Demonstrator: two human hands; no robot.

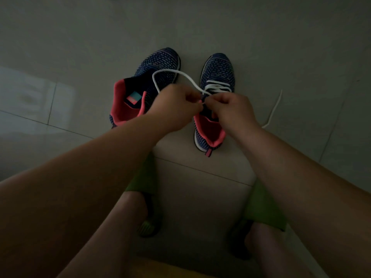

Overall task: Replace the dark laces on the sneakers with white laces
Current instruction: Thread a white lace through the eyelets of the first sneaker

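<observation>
White lace, one, pinched by both hands, left and right, over the right of two sneakers; left sneaker beside; open floor around.

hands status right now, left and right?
Left hand: pinching the thin white shoelace above the right-side navy knit sneaker.
Right hand: fingers curled, pinching at the same lace.

Dim indoor home setting, glossy pale tiled floor with dark grout lines, sneakers on floor
</observation>
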